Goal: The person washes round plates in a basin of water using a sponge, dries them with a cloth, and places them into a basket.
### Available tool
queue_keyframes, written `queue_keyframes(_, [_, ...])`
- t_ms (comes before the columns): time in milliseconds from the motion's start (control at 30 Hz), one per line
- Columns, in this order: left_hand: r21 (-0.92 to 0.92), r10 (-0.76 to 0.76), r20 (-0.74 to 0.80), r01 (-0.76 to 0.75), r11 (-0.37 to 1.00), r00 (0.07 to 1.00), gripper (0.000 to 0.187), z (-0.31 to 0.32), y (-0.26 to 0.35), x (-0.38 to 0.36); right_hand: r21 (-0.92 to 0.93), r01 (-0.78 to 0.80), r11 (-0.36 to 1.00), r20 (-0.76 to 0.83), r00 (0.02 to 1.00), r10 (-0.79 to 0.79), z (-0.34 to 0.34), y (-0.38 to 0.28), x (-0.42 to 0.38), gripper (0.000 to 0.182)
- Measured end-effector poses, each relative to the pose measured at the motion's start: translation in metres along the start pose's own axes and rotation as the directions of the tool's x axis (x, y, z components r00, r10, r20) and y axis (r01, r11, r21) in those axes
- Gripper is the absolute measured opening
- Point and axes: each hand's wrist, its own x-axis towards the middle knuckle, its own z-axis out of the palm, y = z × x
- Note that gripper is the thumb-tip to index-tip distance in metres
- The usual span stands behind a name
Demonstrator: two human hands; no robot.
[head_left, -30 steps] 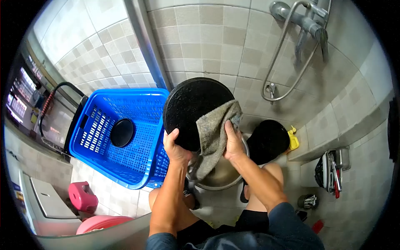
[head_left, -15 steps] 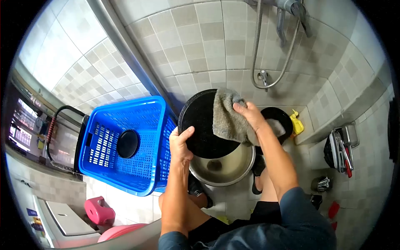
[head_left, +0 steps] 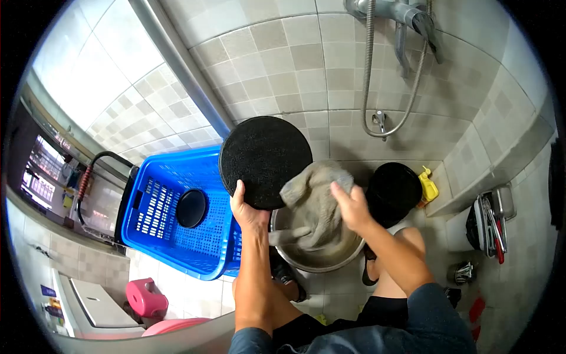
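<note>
My left hand (head_left: 250, 213) grips the lower edge of a round black tray (head_left: 265, 159), thumb on its face. The tray is tilted up beside the blue basket's right end. In my right hand (head_left: 352, 207) is a grey towel (head_left: 318, 203), bunched and blurred, hanging apart from the thumb side of my left hand. Below the towel a metal basin (head_left: 318, 269) stands on the floor between my feet, its contents mostly hidden by the cloth.
A blue plastic basket (head_left: 177, 262) at left has a small round black dish (head_left: 191, 208) in it. Right of the basin are a black bucket (head_left: 394, 192) and a yellow bottle (head_left: 428, 187). A shower hose (head_left: 368, 65) hangs on the wall. A pink stool (head_left: 146, 298) stands lower left.
The towel has come off the tray's face and swung down over the basin with my right hand. My left hand has shifted the tray up and left, toward the basket.
</note>
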Motion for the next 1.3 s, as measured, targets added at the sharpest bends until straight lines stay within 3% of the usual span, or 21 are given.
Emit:
queue_keyframes(100, [-0.029,-0.001,0.027,0.002,1.000,1.000,0.051,0.006,0.003,-0.004,-0.131,0.205,0.970,0.109,0.975,-0.192,-0.011,-0.039,0.000,0.038])
queue_keyframes(167, [0.079,0.044,-0.020,-0.042,0.996,0.999,0.047,0.020,-0.002,-0.015,-0.251,0.298,0.921,0.253,0.939,-0.234,-0.002,-0.041,-0.006,0.039])
queue_keyframes(200, [0.081,0.032,-0.013,-0.031,0.996,0.999,0.047,0.021,-0.008,-0.017,-0.332,0.486,0.809,0.298,0.867,-0.398,0.010,-0.026,-0.006,0.042])
queue_keyframes(233, [0.128,0.040,0.009,-0.041,0.991,0.999,0.046,0.020,-0.016,-0.020,-0.551,0.546,0.631,0.453,0.831,-0.324,0.017,0.012,-0.006,0.051])
queue_keyframes(267, [0.175,0.044,0.034,-0.049,0.983,0.998,0.044,0.017,-0.024,-0.022,-0.673,0.653,0.349,0.573,0.758,-0.313,0.034,0.009,-0.015,0.063])
queue_keyframes(300, [0.358,-0.013,-0.007,0.015,0.934,1.000,0.036,-0.001,-0.025,-0.020,-0.624,0.676,0.393,0.588,0.737,-0.334,0.040,0.016,-0.019,0.068])
queue_keyframes(400, [0.440,-0.086,0.002,0.076,0.895,0.996,0.022,0.009,-0.038,-0.037,-0.609,0.644,0.463,0.548,0.763,-0.342,0.043,0.008,-0.010,0.068])
queue_keyframes(500, [0.307,-0.178,-0.001,0.169,0.937,0.984,0.023,0.006,-0.053,-0.046,-0.655,0.655,0.376,0.542,0.754,-0.370,0.029,0.014,0.011,0.069])
queue_keyframes(533, [0.337,-0.129,0.037,0.109,0.935,0.991,0.024,0.019,-0.057,-0.056,-0.674,0.628,0.389,0.488,0.774,-0.404,0.027,0.009,0.018,0.069])
queue_keyframes(633, [0.412,-0.173,0.030,0.146,0.899,0.984,0.027,0.029,-0.054,-0.073,-0.786,0.575,0.226,0.422,0.767,-0.484,0.010,-0.004,0.047,0.066])
queue_keyframes(700, [0.431,-0.216,-0.015,0.202,0.880,0.976,0.027,0.025,-0.055,-0.074,-0.845,0.409,0.344,0.213,0.849,-0.484,0.001,-0.002,0.061,0.062])
queue_keyframes(733, [0.466,-0.199,-0.001,0.176,0.867,0.980,0.025,0.025,-0.056,-0.075,-0.826,0.366,0.429,0.126,0.861,-0.492,-0.009,0.005,0.068,0.059])
queue_keyframes(767, [0.502,-0.182,0.014,0.150,0.852,0.983,0.024,0.024,-0.056,-0.074,-0.734,0.321,0.599,0.021,0.892,-0.452,-0.018,0.013,0.070,0.056])
queue_keyframes(900, [0.453,-0.134,-0.055,0.145,0.880,0.989,0.025,0.018,-0.045,-0.064,-0.350,-0.107,0.931,-0.221,0.975,0.028,-0.037,0.036,0.066,0.056])
queue_keyframes(933, [0.452,-0.083,-0.048,0.096,0.887,0.995,0.027,0.021,-0.045,-0.060,-0.093,-0.297,0.950,-0.245,0.932,0.268,-0.031,0.031,0.058,0.064])
queue_keyframes(967, [0.399,-0.080,-0.044,0.091,0.912,0.996,0.032,0.022,-0.043,-0.057,0.219,-0.438,0.872,-0.260,0.835,0.485,-0.024,0.026,0.048,0.072])
queue_keyframes(1033, [0.332,-0.035,-0.068,0.056,0.942,0.997,0.036,0.024,-0.042,-0.050,0.566,-0.401,0.721,-0.093,0.838,0.538,-0.015,0.056,0.042,0.075])
queue_keyframes(1100, [0.269,-0.036,-0.051,0.048,0.962,0.998,0.041,0.029,-0.042,-0.053,0.671,-0.283,0.685,-0.049,0.905,0.422,-0.004,0.050,0.026,0.067])
queue_keyframes(1167, [0.202,-0.038,-0.028,0.043,0.978,0.999,0.047,0.031,-0.038,-0.051,0.616,-0.166,0.770,-0.126,0.944,0.304,-0.005,0.025,0.027,0.061])
queue_keyframes(1233, [0.237,-0.131,0.185,0.085,0.968,0.974,0.058,0.025,-0.021,-0.048,0.566,-0.216,0.795,-0.048,0.955,0.294,-0.023,0.008,0.039,0.052])
queue_keyframes(1300, [0.258,-0.214,0.283,0.140,0.956,0.935,0.049,0.023,0.000,-0.038,0.509,-0.252,0.823,0.104,0.967,0.232,-0.041,-0.011,0.041,0.040])
